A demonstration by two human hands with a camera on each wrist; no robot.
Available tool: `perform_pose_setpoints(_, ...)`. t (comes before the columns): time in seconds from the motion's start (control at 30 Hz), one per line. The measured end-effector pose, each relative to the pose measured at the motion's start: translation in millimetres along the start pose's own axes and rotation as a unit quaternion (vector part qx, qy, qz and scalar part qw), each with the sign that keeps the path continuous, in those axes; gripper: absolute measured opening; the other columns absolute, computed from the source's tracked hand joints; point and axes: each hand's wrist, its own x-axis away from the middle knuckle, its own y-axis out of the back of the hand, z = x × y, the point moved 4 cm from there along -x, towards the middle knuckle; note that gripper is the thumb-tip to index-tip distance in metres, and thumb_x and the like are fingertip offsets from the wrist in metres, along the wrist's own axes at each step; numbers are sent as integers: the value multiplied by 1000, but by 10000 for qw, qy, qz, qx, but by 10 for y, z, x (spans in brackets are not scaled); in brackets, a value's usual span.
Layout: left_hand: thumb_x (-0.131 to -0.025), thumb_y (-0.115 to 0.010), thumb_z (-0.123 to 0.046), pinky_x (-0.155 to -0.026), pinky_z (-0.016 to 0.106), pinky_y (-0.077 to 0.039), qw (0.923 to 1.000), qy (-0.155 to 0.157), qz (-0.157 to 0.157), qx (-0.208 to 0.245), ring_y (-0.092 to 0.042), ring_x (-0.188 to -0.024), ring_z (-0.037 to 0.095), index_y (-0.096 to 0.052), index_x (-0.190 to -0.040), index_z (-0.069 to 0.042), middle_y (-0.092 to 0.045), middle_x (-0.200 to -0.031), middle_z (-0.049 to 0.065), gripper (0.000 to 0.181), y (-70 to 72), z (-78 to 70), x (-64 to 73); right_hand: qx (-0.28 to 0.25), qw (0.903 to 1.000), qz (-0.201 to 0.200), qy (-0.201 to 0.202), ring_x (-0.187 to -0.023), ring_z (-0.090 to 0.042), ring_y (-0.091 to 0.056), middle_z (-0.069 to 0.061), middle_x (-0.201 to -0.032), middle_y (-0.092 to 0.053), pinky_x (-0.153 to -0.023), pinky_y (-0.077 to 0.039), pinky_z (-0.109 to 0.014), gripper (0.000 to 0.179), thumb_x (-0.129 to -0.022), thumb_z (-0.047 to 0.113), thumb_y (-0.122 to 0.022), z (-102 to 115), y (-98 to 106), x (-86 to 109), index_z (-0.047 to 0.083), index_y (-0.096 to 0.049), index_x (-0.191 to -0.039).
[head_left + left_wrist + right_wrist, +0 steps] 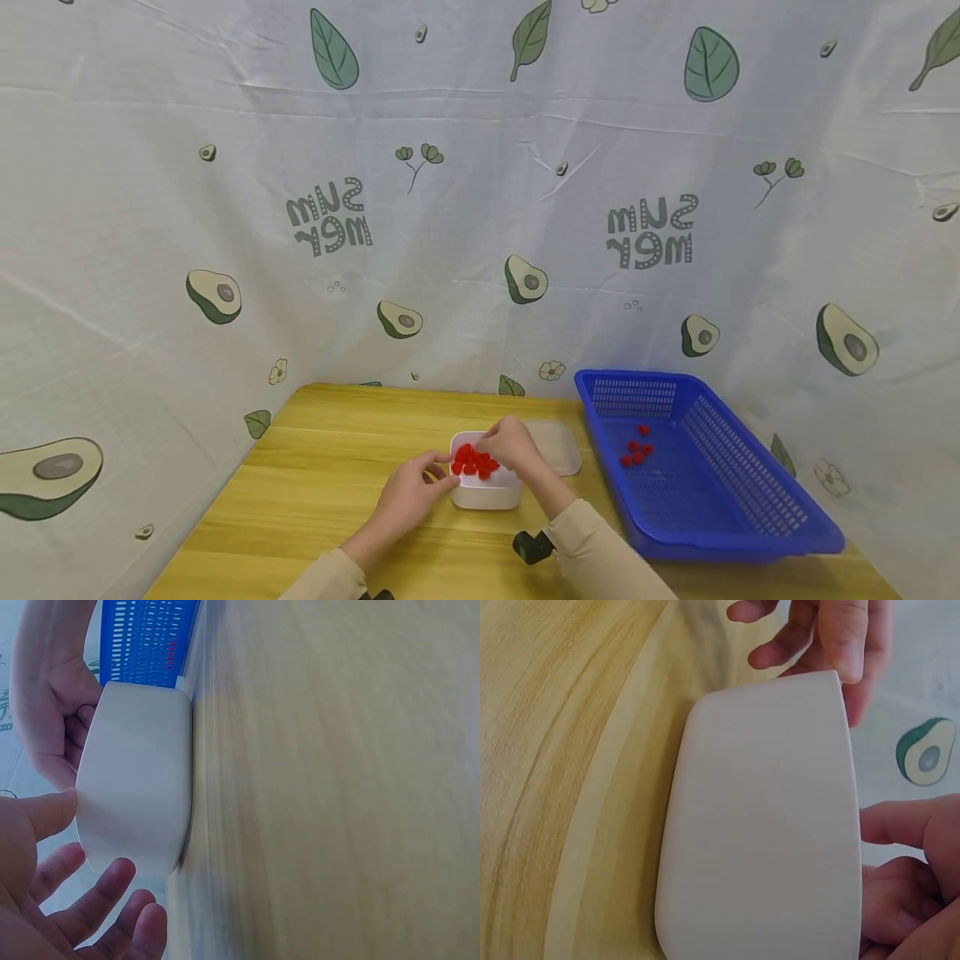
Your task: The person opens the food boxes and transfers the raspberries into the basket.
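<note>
A white plastic box stands on the table with a heap of small red pieces inside; their exact kind is too small to tell. My left hand is at the box's left side, thumb touching the rim and fingers loosely spread along the wall in the left wrist view. Over the box's right part reaches my right hand, fingertips bent down toward the inside. In the right wrist view the box wall hides those fingertips, so whether they pinch a piece is not visible.
A translucent lid lies flat behind and right of the box. Further right sits a large blue basket with several red pieces near its left side. A printed curtain hangs behind the wooden table.
</note>
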Motion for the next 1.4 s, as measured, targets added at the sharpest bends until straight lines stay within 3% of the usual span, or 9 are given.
perform_pose_setpoints(0.27, -91, -74, -33, -67, 28, -46, 10000, -43, -17, -10, -58, -81, 14, -69, -123, -14, -67, -95, -4, 38, -8, 4, -9, 98, 9999, -113, -57, -66, -22, -58, -13, -81, -69, -59, -50, -28, 9, -86, 9, -76, 29, -50, 37, 0, -74, -85)
perform_pose_setpoints(0.6, -91, -74, -32, -66, 28, -46, 9998, -191, -36, -4, -58, -80, 14, -69, -123, -13, -68, -94, -2, 37, -24, -5, 0, 385, 9988, -288, -122, -50, -16, -47, -6, -61, -54, -49, -39, -23, 13, -88, 5, -73, -5, -173, 44, 1, -68, -77)
perform_pose_setpoints(0.93, -92, -74, -31, -66, 28, -45, 9998, -161, -67, -42, -57, -80, 14, -69, -123, -13, -68, -94, -2, 36, -24, -5, 12, 361, 9979, -527, -74, -52, -17, -52, -7, -65, -58, -50, -44, -23, 12, -89, 8, -74, -18, -240, 47, -1, -68, -84)
perform_pose_setpoints(1.4, -92, -74, -31, -66, 30, -46, 9999, -136, -98, -36, -58, -81, 14, -69, -122, -12, -68, -94, -2, 36, -1, 1, 2, 787, 9926, -929, -31, -58, -19, -54, -6, -67, -59, -52, -45, -24, 10, -88, 7, -74, 11, -301, 28, 0, -71, -83)
